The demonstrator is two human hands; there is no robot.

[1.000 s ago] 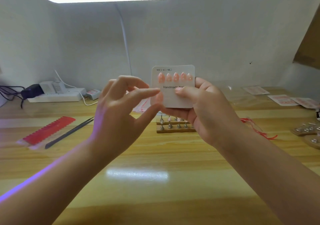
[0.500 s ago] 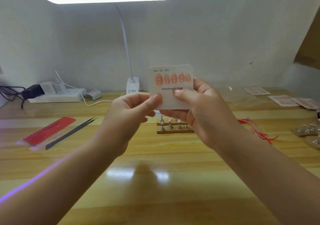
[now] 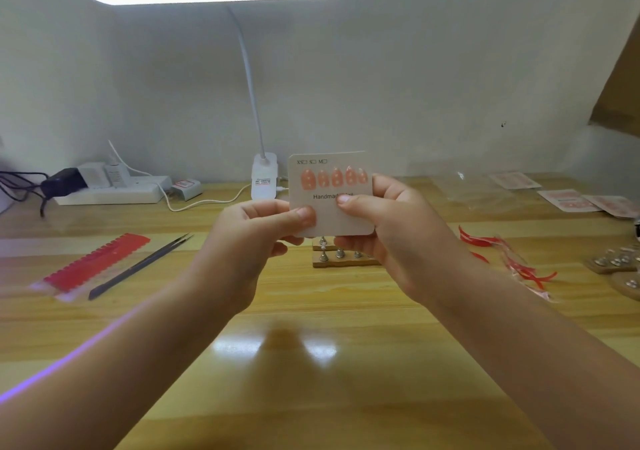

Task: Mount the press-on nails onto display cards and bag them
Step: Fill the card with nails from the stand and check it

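Left hand (image 3: 256,238), right hand (image 3: 391,238) raised, pinching.

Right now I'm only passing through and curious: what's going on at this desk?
A person holds a white display card upright in both hands, left hand pinching its lower left corner, right hand gripping its right side. Five pink press-on nails sit in a row on it. Tweezers lie on the wooden desk.

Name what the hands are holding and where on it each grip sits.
Both hold one display card. The left hand pinches its lower left edge; the right hand grips its right side, thumb on the front.
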